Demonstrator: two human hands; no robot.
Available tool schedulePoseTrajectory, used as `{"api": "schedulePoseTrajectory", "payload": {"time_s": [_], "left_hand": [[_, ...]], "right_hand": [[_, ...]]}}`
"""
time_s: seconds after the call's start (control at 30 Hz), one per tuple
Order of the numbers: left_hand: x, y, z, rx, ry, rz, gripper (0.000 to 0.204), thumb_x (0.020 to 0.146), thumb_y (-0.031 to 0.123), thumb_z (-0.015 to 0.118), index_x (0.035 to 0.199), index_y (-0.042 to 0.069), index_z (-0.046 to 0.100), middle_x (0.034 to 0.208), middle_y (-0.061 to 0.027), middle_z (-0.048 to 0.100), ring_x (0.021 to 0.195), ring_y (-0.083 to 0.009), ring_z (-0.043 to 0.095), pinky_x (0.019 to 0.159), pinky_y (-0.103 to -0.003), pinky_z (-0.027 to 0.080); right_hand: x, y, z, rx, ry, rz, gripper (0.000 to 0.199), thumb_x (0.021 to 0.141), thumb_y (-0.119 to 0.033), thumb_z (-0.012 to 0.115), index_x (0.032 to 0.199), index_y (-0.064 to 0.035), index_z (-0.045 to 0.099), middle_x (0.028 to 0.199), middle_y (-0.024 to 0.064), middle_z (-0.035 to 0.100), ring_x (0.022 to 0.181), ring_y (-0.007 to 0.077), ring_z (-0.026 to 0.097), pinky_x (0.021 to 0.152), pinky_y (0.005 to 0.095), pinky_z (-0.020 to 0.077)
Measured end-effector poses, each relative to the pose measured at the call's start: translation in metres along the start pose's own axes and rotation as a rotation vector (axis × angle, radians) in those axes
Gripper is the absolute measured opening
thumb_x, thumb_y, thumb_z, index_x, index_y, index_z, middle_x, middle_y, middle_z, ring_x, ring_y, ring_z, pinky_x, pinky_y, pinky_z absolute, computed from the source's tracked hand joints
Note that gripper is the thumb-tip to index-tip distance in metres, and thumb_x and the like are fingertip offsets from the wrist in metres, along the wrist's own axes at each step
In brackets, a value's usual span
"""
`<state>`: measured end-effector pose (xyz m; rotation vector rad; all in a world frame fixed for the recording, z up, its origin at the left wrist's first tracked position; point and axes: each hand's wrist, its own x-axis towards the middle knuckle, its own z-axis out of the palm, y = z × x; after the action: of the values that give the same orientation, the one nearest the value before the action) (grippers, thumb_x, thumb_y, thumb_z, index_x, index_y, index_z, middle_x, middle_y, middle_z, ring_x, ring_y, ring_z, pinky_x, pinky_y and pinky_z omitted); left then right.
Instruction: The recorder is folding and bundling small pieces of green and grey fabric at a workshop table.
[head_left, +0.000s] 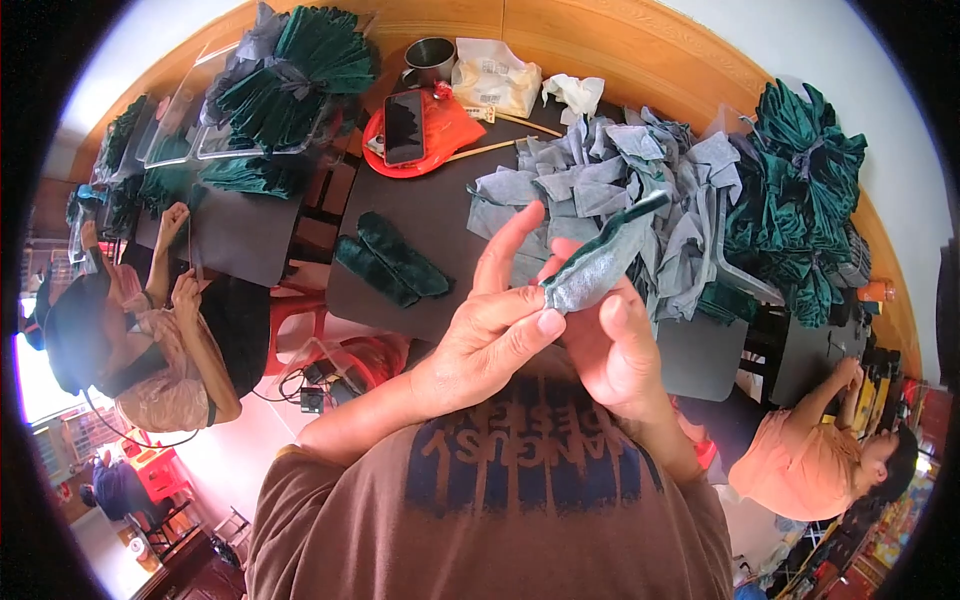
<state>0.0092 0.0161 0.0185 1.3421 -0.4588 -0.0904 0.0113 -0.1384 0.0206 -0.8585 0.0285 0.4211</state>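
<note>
- Closest to me, the left hand (478, 345) has its grip pinched, thumb against finger, on one end of a narrow strip of grey-backed dark green velvet (597, 280), perhaps to keep its edges together.
- The right hand (622, 365) cups beneath it, seemingly for support; whether its grip pinches, I can't tell.
- Beyond, two plush dark green pieces (385, 262) lie side by side on the dark surface (425, 205), apart from the loose grey-backed heap (510, 188), probably kept separate.
- Farther off, a black phone (404, 128) rests on a red plate (452, 130).
</note>
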Motion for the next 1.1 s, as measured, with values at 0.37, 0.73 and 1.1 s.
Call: {"api": "schedulePoseTrajectory", "payload": {"time_s": [0.37,0.73,1.1], "left_hand": [[-0.006,-0.013,0.004,-0.148,-0.074,-0.129,0.029,0.091,0.019,0.052,0.116,0.005,0.058,0.146,-0.0158,0.017,0.138,-0.0245,-0.001,0.108,-0.040,0.014],[0.004,-0.013,-0.005,0.009,-0.179,-0.064,0.033,0.076,0.006,0.064,0.108,0.005,0.059,0.135,-0.0111,0.032,0.137,-0.0300,0.009,0.107,-0.041,0.016],[-0.002,-0.017,-0.005,-0.078,-0.102,-0.203,0.022,0.084,0.016,0.063,0.102,0.004,0.062,0.144,-0.0150,0.019,0.132,-0.0260,0.022,0.105,-0.038,0.020]], "right_hand": [[0.008,0.007,0.004,0.093,-0.050,-0.019,0.035,0.085,-0.025,0.062,0.109,0.0000,0.057,0.107,0.0081,0.058,0.098,0.0157,0.055,0.088,0.0304,0.0428],[0.004,0.009,0.013,-0.140,-0.027,-0.107,0.035,0.088,-0.021,0.058,0.114,0.0013,0.053,0.119,0.0079,0.047,0.111,0.0144,0.045,0.096,0.0312,0.0349],[-0.008,0.001,-0.012,-0.196,0.058,-0.168,0.054,0.076,-0.027,0.069,0.117,0.0033,0.050,0.115,0.0117,0.051,0.106,0.0206,0.052,0.094,0.0348,0.0395]]}}
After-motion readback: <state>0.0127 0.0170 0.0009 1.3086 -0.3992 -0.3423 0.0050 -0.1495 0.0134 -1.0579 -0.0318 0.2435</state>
